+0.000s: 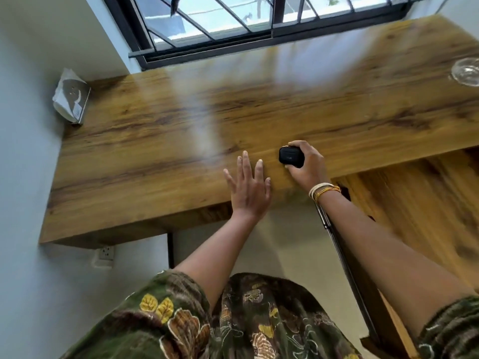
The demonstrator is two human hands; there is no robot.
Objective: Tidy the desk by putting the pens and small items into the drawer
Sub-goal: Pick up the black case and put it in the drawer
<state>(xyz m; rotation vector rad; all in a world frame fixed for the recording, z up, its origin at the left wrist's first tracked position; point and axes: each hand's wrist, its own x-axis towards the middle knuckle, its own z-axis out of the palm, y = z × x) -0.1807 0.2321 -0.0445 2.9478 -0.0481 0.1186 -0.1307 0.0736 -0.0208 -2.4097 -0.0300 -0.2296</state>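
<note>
One tissue pack [72, 95] leans at the desk's [155, 141] far left edge against the wall. One left hand [249, 187] lies flat near the front edge, fingers straight and spread, holding nothing. Just right of it, one right hand [305, 164], bracelets [323, 190] on its wrist, grips one small black case [290, 156], fingers curled around it, on the desk. One glass [466, 72] stands far right.

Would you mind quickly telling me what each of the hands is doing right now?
Left hand: open, fingers spread flat on the wooden desk, holding nothing.
Right hand: gripping a small black case.
</note>
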